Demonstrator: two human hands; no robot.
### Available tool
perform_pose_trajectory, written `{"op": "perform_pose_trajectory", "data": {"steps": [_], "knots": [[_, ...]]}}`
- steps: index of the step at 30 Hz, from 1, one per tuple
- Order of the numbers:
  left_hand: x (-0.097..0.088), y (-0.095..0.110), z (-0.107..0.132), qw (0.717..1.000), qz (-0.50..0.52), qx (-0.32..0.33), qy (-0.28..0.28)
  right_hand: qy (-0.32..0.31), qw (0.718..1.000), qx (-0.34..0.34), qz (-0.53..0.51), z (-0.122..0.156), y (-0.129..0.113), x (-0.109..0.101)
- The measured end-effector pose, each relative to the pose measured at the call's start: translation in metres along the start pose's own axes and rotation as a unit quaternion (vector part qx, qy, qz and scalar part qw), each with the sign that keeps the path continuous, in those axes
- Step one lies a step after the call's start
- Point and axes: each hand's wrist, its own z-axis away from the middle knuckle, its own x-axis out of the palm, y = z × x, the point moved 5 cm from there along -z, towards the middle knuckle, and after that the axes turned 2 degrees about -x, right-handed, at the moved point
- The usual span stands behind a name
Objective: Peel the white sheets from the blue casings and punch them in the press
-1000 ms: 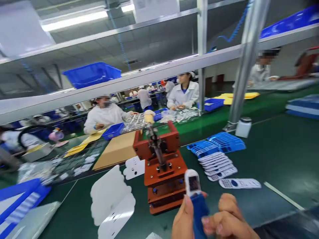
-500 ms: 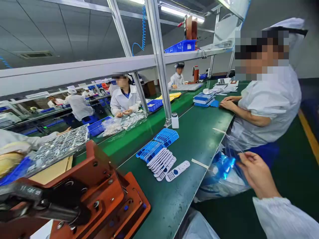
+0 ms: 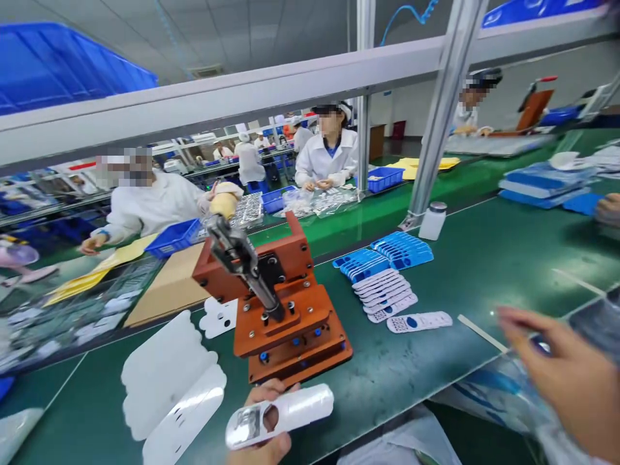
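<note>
My left hand (image 3: 264, 452) grips a white remote control casing (image 3: 285, 413) with a round hole, low in front of the press fixture (image 3: 295, 336). The casing lies tilted across the fingers, its glossy face upward. At the right, my right hand (image 3: 562, 368) hovers over the table's near edge by a clear plastic bag (image 3: 489, 394). Motion smears its fingers, and whether anything is between them is unclear. White remote-shaped face panels (image 3: 387, 294) lie fanned on the green table (image 3: 436, 271), with one panel (image 3: 419, 321) set apart. Blue-filmed panels (image 3: 387, 255) overlap behind them.
White scalloped sheets (image 3: 169, 381) lie left of the fixture. A white bottle (image 3: 433, 221) stands by the metal post (image 3: 443, 110). Blue stacks (image 3: 542, 184) sit far right, near a co-worker's hand (image 3: 608, 210). Other people work across the bench. A shelf rail (image 3: 217, 97) crosses overhead.
The view has swung left, bringing the whole fixture, the white sheets and my left hand with the casing into sight. My right hand has come away from the blue film in the bag.
</note>
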Motion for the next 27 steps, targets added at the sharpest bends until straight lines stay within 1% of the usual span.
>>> {"op": "perform_pose_trajectory", "data": {"steps": [1,2,3,4,5,7,8,9,10,12,14,15,17,19,20,21,23,24,25,26,27], "knots": [[0.004,-0.002,-0.001,1.000,0.014,0.000,-0.004,-0.090,0.985,-0.120,-0.084,0.011,-0.046,0.016],[0.007,-0.003,-0.003,1.000,0.029,0.001,-0.009,-0.178,0.948,-0.216,-0.149,0.022,-0.089,0.029],[0.011,-0.003,-0.004,0.999,0.041,0.002,-0.014,-0.249,0.909,-0.276,-0.186,0.031,-0.124,0.038],[0.013,-0.002,-0.005,0.999,0.048,0.004,-0.018,-0.266,0.887,-0.305,-0.221,0.031,-0.153,0.042],[0.015,0.000,-0.006,0.998,0.052,0.007,-0.022,-0.243,0.881,-0.312,-0.260,0.022,-0.176,0.041],[0.015,0.003,-0.006,0.999,0.046,0.009,-0.028,-0.195,0.888,-0.279,-0.308,-0.009,-0.215,0.037],[0.014,0.004,-0.005,0.999,0.039,0.008,-0.029,-0.185,0.885,-0.286,-0.317,-0.026,-0.237,0.035],[0.012,0.005,-0.004,0.999,0.032,0.007,-0.028,-0.180,0.877,-0.310,-0.321,-0.042,-0.260,0.033],[0.011,0.005,-0.003,0.999,0.027,0.006,-0.027,-0.185,0.862,-0.337,-0.332,-0.056,-0.285,0.033],[0.008,0.007,0.000,0.999,0.024,0.007,-0.023,-0.223,0.838,-0.343,-0.360,-0.077,-0.328,0.039],[0.005,0.008,0.002,0.999,0.028,0.003,-0.019,-0.266,0.816,-0.325,-0.398,-0.085,-0.360,0.045],[0.003,0.008,0.002,0.999,0.028,-0.002,-0.016,-0.285,0.801,-0.313,-0.423,-0.085,-0.370,0.046],[0.000,0.007,0.002,1.000,0.026,-0.015,-0.009,-0.313,0.760,-0.290,-0.490,-0.079,-0.378,0.043],[-0.003,0.005,0.001,0.999,0.019,-0.032,-0.007,-0.323,0.721,-0.278,-0.546,-0.069,-0.369,0.034],[-0.004,0.004,0.001,0.999,0.016,-0.039,-0.008,-0.314,0.713,-0.280,-0.561,-0.063,-0.359,0.029],[-0.005,0.003,0.000,0.999,0.015,-0.044,-0.011,-0.285,0.715,-0.291,-0.569,-0.056,-0.347,0.024],[-0.004,0.002,-0.002,0.998,0.017,-0.049,-0.020,-0.190,0.734,-0.318,-0.570,-0.040,-0.313,0.018],[-0.004,0.001,-0.003,0.998,0.021,-0.050,-0.022,-0.138,0.741,-0.335,-0.566,-0.029,-0.294,0.018],[-0.003,0.001,-0.004,0.998,0.026,-0.050,-0.022,-0.119,0.747,-0.336,-0.560,-0.016,-0.275,0.022],[-0.003,0.000,-0.006,0.998,0.031,-0.050,-0.020,-0.142,0.755,-0.341,-0.542,-0.001,-0.258,0.032],[-0.002,-0.001,-0.007,0.998,0.035,-0.051,-0.019,-0.190,0.762,-0.353,-0.508,0.015,-0.245,0.044]]}}
